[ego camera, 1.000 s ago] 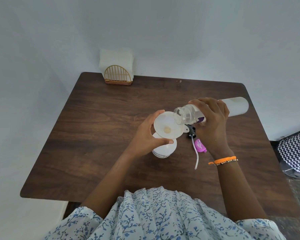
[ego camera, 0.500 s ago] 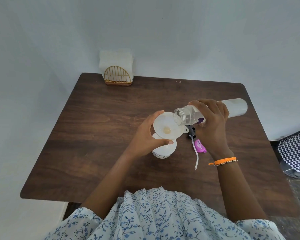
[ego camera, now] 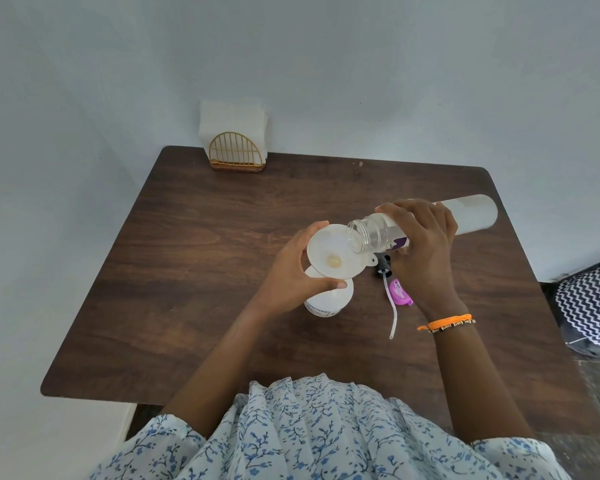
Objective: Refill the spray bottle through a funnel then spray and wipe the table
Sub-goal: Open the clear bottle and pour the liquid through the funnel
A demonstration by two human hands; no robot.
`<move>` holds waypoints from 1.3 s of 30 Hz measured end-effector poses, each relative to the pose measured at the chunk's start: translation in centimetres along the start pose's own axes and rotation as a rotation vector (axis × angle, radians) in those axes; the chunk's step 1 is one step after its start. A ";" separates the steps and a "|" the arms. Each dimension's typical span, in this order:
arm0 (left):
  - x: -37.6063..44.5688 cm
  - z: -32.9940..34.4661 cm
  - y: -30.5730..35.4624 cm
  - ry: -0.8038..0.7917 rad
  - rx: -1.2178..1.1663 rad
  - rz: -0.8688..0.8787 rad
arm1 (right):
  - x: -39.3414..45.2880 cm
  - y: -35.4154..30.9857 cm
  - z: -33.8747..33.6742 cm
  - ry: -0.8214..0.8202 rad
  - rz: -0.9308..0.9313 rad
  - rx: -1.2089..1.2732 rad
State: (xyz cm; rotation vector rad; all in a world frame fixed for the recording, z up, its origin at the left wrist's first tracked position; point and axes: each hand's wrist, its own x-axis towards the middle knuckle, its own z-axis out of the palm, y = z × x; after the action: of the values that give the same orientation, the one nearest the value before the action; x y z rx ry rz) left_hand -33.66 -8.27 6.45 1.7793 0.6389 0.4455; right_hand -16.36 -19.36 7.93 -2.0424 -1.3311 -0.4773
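A white funnel (ego camera: 333,256) sits in the neck of a white spray bottle (ego camera: 329,301) standing mid-table. My left hand (ego camera: 291,275) grips the funnel's rim, thumb at the near edge and fingers at the far edge. My right hand (ego camera: 420,244) holds a clear refill bottle (ego camera: 371,233) tipped nearly flat, its open mouth over the funnel's right side. A little liquid shows at the funnel's bottom. The spray head (ego camera: 395,285), purple with a black collar and a white tube, lies on the table under my right hand.
A gold wire holder with white napkins (ego camera: 234,143) stands at the far left edge of the brown wooden table (ego camera: 187,271), against the wall. A black and white zigzag cushion (ego camera: 593,306) lies on the floor to the right.
The refill bottle's raised end has dropped slightly. Both hands keep their grip and the funnel stays in place.
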 end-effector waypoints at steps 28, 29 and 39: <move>-0.2 0.0 0.4 -0.012 -0.006 -0.014 | 0.1 -0.3 -0.1 -0.026 -0.013 -0.012; -0.2 0.0 0.4 -0.010 -0.008 -0.013 | 0.1 -0.3 -0.1 -0.027 -0.015 -0.015; -0.1 0.0 0.3 -0.005 -0.005 -0.010 | 0.2 -0.2 -0.1 -0.023 -0.023 -0.015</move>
State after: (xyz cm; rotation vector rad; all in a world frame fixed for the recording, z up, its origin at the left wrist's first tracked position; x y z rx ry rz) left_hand -33.66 -8.43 6.71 1.7709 0.6425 0.4351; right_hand -16.46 -19.24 8.13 -2.0523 -1.3697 -0.4764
